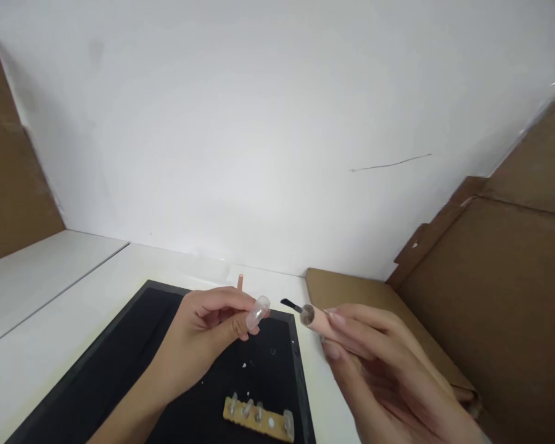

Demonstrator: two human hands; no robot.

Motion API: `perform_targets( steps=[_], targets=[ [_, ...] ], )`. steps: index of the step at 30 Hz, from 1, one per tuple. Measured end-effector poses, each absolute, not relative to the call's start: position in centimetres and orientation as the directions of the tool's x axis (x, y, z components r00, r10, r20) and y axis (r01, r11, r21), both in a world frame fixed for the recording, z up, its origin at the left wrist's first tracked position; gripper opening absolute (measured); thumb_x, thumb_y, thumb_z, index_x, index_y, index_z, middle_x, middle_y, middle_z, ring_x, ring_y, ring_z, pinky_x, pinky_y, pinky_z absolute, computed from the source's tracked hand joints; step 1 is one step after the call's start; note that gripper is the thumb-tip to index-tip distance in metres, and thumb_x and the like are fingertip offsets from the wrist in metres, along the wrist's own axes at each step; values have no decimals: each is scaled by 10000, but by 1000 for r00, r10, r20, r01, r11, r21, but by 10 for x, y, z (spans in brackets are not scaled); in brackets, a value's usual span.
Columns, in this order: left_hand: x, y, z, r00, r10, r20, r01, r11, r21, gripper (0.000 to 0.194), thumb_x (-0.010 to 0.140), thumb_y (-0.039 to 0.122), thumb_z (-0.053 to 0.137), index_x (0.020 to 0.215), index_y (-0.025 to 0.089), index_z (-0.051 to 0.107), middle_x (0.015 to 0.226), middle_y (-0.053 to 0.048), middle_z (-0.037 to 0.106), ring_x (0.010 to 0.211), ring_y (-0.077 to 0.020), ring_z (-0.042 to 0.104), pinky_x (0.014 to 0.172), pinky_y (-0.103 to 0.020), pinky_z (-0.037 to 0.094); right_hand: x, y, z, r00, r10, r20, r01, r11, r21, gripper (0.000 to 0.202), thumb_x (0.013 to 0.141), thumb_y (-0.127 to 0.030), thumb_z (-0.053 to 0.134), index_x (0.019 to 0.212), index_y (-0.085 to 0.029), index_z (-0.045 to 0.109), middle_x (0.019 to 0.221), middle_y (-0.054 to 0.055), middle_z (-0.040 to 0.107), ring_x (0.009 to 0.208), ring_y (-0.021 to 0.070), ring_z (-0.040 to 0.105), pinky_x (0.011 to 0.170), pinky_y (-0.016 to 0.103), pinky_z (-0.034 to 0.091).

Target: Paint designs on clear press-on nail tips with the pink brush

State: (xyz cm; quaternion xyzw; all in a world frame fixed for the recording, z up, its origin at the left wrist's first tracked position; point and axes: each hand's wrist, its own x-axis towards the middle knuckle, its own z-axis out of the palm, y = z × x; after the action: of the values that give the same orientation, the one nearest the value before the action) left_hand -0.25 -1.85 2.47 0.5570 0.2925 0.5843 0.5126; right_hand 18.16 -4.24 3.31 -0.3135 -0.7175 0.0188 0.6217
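My left hand [213, 333] is closed in a pinch, thumb against fingers, on a small clear plastic piece [258, 312] shaped like a false nail tip. A thin pink stick [240, 282] shows above those fingers; whether the hand holds it I cannot tell. My right hand [379, 364] grips a brush [321, 324] with a thick pink handle and clear end. Its flat, dark, slanted bristles point left at the clear piece, with a gap between. Below them lies a tan strip [259, 420] carrying several clear pieces and a white spot.
A black mat [166, 308] covers part of the white table [81, 290], with white specks on it. A flat cardboard piece [351, 283] lies at the back right. Cardboard walls [513, 277] stand at both sides, and a white wall [259, 123] closes the back.
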Motion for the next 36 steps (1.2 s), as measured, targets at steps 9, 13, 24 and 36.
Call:
perform_targets(
  steps=[9, 13, 24, 36],
  targets=[
    [-6, -17, 27, 181, 918, 352, -149, -328, 933, 120, 839, 235, 649, 792, 184, 746, 705, -13, 673, 648, -117, 602, 626, -197, 493, 192, -46, 45, -275, 459, 845, 461, 834, -303, 415, 814, 27, 537, 1098, -257, 646, 904, 51, 609, 762, 160, 612, 545, 250, 504],
    [-7, -19, 26, 197, 910, 364, -123, -345, 930, 120, 840, 210, 635, 771, 171, 726, 692, -10, 654, 653, -120, 601, 632, -202, 483, 188, -42, 44, -352, 444, 824, 497, 835, -238, 401, 841, 11, 518, 1137, -238, 620, 923, 52, 599, 791, 148, 613, 618, 251, 519],
    [-6, -17, 27, 216, 897, 387, -99, -374, 922, 130, 850, 224, 630, 768, 166, 712, 689, -12, 647, 663, -133, 597, 654, -225, 470, 191, -42, 44, -314, 471, 824, 468, 832, -297, 373, 828, 3, 538, 1094, -239, 636, 896, 50, 605, 759, 160, 611, 579, 261, 494],
    [-13, -41, 43, 42, 901, 431, -78, -427, 901, 146, 887, 312, 622, 816, 233, 721, 777, 4, 674, 670, -103, 601, 645, -182, 506, 226, -24, 47, -151, 873, 463, 595, 454, -663, 270, 926, -322, 441, 707, -214, 557, 360, -60, 495, 403, 134, 518, 456, 236, 385]
  ],
)
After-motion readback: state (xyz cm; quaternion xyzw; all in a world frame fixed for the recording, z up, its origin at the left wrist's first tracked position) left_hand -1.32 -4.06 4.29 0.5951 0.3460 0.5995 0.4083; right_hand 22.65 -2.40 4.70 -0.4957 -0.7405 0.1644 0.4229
